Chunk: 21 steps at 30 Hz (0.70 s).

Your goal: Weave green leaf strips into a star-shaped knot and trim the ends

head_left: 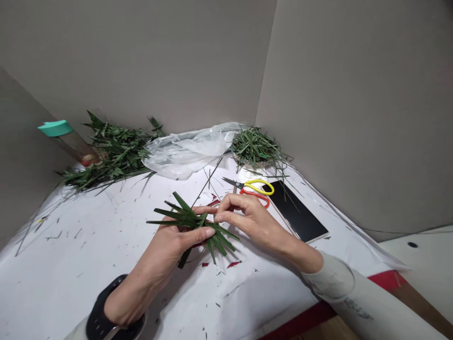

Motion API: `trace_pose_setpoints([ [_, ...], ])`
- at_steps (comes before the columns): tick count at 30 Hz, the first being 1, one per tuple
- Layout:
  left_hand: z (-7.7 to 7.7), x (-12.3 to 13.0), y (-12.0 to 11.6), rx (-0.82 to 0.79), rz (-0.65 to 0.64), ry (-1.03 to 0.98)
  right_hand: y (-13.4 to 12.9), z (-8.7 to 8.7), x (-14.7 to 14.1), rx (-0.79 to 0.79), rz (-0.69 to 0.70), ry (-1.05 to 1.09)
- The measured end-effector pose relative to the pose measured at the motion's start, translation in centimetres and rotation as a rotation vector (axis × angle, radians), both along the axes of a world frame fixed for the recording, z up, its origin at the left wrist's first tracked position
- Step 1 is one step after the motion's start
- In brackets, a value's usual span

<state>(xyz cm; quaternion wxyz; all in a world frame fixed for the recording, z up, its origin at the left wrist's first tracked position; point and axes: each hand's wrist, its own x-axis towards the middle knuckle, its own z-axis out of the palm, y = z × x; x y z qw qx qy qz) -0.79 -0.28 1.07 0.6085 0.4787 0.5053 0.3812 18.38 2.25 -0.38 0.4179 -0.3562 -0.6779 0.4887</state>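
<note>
My left hand (177, 243) grips a bunch of green leaf strips (187, 218) that fan out to both sides, the thumb pressed over their middle. Close against it, my right hand (244, 215) has thumb and forefinger pinched together at the upper right of the bunch. Whatever lies between those fingertips is too small to make out. Scissors (253, 186) with one yellow and one red handle lie just beyond my right hand, their blades apart. A black-screened phone (300, 212) rests to the right of them, above my right forearm.
At the back left are a heap of green leaves (118, 148) and a clear bottle with a teal lid (56, 128). A crumpled plastic bag (191, 148) lies mid-back, beside a pile of cut leaf strips (256, 146). Scraps dot the white table cover (88, 264). Grey panels (177, 61) stand behind.
</note>
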Motion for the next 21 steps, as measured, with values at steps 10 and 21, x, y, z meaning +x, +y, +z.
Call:
trace_pose_setpoints([
  [10,-0.29,-0.01,-0.02,-0.024,0.052,0.005,0.44,-0.34,-0.02,-0.080,-0.014,0.006],
  [21,-0.50,-0.17,0.33,-0.048,0.010,-0.077,-0.36,-0.86,-0.52,-0.199,0.170,-0.090],
])
